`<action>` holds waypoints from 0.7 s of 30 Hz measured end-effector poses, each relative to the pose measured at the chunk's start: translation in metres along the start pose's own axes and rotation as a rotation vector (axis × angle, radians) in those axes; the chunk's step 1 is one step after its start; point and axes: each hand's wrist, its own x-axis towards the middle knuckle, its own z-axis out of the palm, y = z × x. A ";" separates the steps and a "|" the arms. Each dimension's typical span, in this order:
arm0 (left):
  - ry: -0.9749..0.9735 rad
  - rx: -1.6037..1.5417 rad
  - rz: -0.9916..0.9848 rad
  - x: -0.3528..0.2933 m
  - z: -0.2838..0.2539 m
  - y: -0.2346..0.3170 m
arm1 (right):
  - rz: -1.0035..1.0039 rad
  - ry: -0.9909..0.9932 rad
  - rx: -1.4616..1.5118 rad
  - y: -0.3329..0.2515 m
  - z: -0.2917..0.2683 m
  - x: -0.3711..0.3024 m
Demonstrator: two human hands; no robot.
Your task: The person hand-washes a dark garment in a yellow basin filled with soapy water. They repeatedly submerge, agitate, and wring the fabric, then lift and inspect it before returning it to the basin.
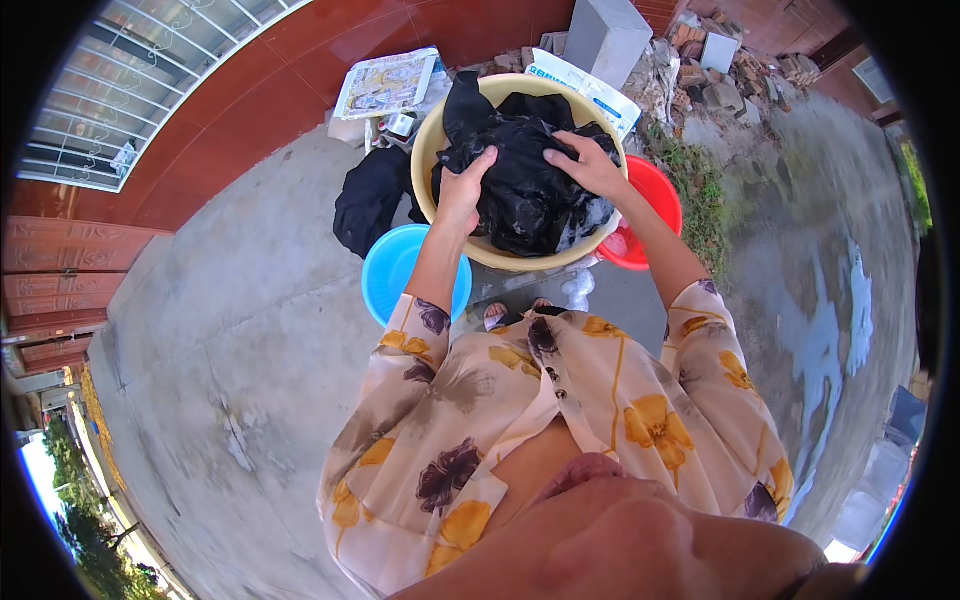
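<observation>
A large cream basin (505, 261) holds a heap of wet black clothes (525, 175), with some white suds at its right side. My left hand (463, 192) grips the left side of the heap, thumb on top and the other fingers mostly hidden by the fabric. At the heap's upper right, my right hand (590, 168) holds the cloth between thumb and fingers. Both hands are inside the basin's rim. What kind of garment it is cannot be made out.
A light blue basin (383, 275) stands at the near left, and a red basin (668, 205) sits to the right with suds. More black cloth (368, 203) lies at the left. Behind are a patterned board (388, 84), a grey block (607, 40) and rubble (725, 95). Water wets the right-hand concrete.
</observation>
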 end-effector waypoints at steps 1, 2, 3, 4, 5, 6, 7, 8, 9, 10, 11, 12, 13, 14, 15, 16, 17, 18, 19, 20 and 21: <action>0.027 -0.045 0.005 0.002 0.002 0.001 | -0.025 0.085 0.120 0.003 0.003 0.003; 0.059 -0.088 0.007 0.003 0.002 0.001 | -0.049 0.166 0.243 -0.003 0.008 0.006; 0.068 -0.121 0.039 0.010 0.002 -0.004 | -0.034 0.217 0.290 -0.009 0.016 0.004; 0.101 -0.131 0.040 0.015 -0.007 -0.012 | -0.151 0.286 0.182 -0.049 0.033 -0.003; 0.116 -0.144 0.034 0.023 -0.010 -0.024 | -0.291 0.201 -0.031 -0.067 0.053 -0.014; 0.127 -0.158 0.020 0.027 -0.008 -0.037 | -0.419 0.116 -0.249 -0.076 0.065 -0.020; 0.158 -0.103 0.083 0.022 0.001 -0.046 | -0.383 0.210 -0.272 -0.068 0.074 -0.015; 0.218 -0.169 0.114 0.008 0.025 -0.051 | -0.335 0.310 -0.307 -0.055 0.081 -0.010; 0.212 -0.099 0.103 -0.005 0.040 -0.048 | -0.069 0.448 -0.192 -0.047 0.075 0.008; 0.216 -0.026 0.091 -0.014 0.045 -0.046 | 0.057 0.574 -0.046 -0.047 0.069 0.021; 0.248 0.000 0.042 -0.008 0.048 -0.042 | 0.047 0.515 -0.126 -0.049 0.074 0.019; 0.323 -0.045 -0.058 -0.007 0.045 -0.034 | 0.037 0.455 -0.206 -0.052 0.084 0.012; 0.290 -0.053 -0.044 -0.009 0.040 -0.036 | -0.174 0.376 -0.235 -0.073 0.104 -0.018; 0.257 -0.061 -0.032 -0.010 0.034 -0.041 | -0.112 0.404 -0.219 -0.069 0.103 -0.016; 0.225 -0.069 -0.020 -0.012 0.028 -0.047 | -0.049 0.431 -0.203 -0.060 0.100 -0.008; 0.175 -0.078 0.032 -0.001 0.029 -0.040 | -0.027 0.475 -0.188 -0.053 0.090 0.016; 0.177 -0.084 0.077 0.009 0.040 -0.038 | 0.097 0.553 -0.159 -0.034 0.075 0.034; 0.217 -0.074 0.071 -0.001 0.039 -0.048 | 0.083 0.534 -0.047 -0.032 0.075 0.035; 0.208 -0.079 0.053 -0.004 0.041 -0.032 | 0.030 0.444 -0.137 -0.052 0.082 0.019; 0.226 -0.171 -0.007 0.011 0.018 -0.049 | -0.048 0.351 -0.230 -0.077 0.093 0.001; 0.140 -0.212 0.005 0.015 0.003 -0.055 | -0.195 0.313 -0.152 -0.090 0.099 -0.010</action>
